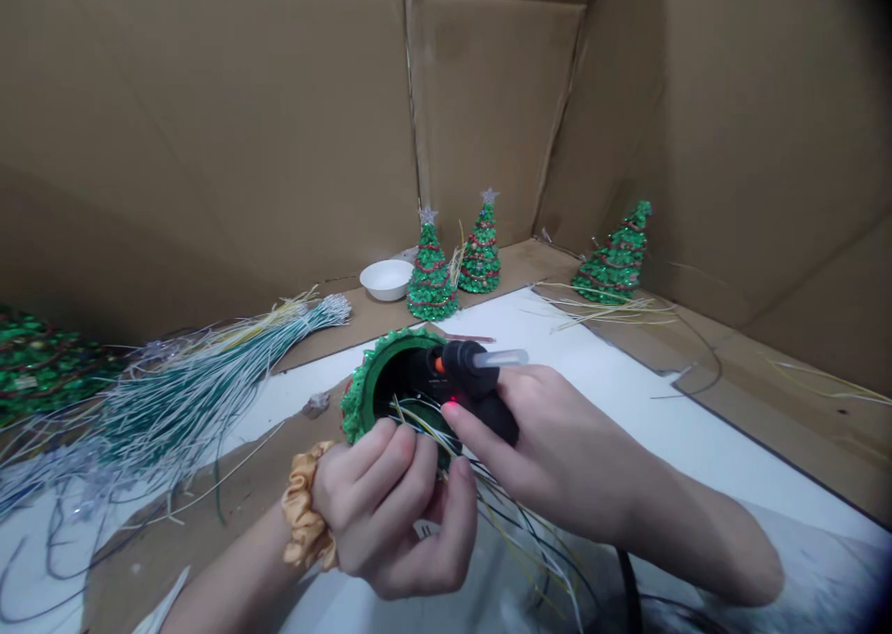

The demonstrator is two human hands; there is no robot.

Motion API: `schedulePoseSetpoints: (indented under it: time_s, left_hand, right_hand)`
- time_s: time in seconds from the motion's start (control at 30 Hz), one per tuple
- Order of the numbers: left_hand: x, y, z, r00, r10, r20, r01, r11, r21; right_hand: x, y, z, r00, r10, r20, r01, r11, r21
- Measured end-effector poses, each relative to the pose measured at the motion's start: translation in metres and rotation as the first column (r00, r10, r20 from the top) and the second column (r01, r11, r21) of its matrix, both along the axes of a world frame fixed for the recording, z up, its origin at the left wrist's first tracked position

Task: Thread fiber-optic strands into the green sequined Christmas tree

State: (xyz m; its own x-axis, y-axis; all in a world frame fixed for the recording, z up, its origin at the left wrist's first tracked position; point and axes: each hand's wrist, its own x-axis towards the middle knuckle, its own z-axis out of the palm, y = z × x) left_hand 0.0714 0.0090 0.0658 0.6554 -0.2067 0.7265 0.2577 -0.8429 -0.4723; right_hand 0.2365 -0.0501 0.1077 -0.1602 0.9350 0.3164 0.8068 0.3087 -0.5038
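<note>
The right hand [554,439] holds a black glue gun [468,366] at a green tree's [358,397] hollow base, the left hand [397,513] pinching thin wires [424,424] there; two star-topped trees [430,281] stand beyond

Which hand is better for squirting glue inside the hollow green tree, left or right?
Probably the right hand: it holds the glue gun, whose front is at the green tree's open bottom. The left hand is busy pinching wires there.

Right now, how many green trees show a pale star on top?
2: a glittery green conical tree right of the round white bowl; another tree behind it, further right. A star may be hidden on the left-edge tree, its tip unseen.
</note>
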Motion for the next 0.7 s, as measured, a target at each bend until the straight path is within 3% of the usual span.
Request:
schedulePoseSetpoints:
  time_s: [0.1, 0.17, 0.27, 0.37, 0.47, 0.57, 0.63, 0.7]
  left_hand:
    - [0.0, 0.0, 0.007, 0.999, -0.039, 0.016, 0.036, 0.987, 0.154]
    - [-0.001, 0.0, 0.012, 0.999, -0.041, 0.012, 0.039, 0.99, 0.133]
    - [-0.004, 0.0, 0.016, 0.998, -0.056, 0.009, 0.055, 0.994, 0.091]
    - [-0.006, -0.002, 0.016, 0.999, -0.05, 0.008, 0.049, 0.995, 0.091]
    - [-0.007, -0.003, 0.014, 0.999, -0.052, 0.0, 0.051, 0.993, 0.106]
    - [-0.007, -0.005, 0.011, 0.999, -0.044, 0.02, 0.041, 0.993, 0.111]
    - [-0.007, -0.005, 0.01, 0.999, -0.027, 0.036, 0.023, 0.992, 0.122]
    - [-0.008, -0.006, 0.01, 0.999, -0.012, 0.038, 0.007, 0.991, 0.134]
  right_hand:
    - [0.008, -0.009, 0.01, 0.998, 0.008, -0.061, -0.009, 1.0, -0.01]
    - [0.02, -0.016, 0.013, 0.985, 0.002, -0.175, -0.022, 0.993, -0.114]
    - [0.047, -0.022, 0.001, 0.899, -0.171, -0.403, 0.032, 0.944, -0.328]
    - [0.073, -0.016, -0.028, 0.699, -0.227, -0.678, -0.062, 0.926, -0.373]
    - [0.083, -0.003, -0.058, 0.373, -0.212, -0.903, -0.202, 0.931, -0.302]
    - [0.081, 0.009, -0.079, 0.093, -0.225, -0.97, -0.33, 0.912, -0.243]
    - [0.079, 0.013, -0.088, 0.007, -0.271, -0.962, -0.354, 0.899, -0.256]
    - [0.078, 0.014, -0.092, 0.002, -0.316, -0.949, -0.363, 0.884, -0.295]
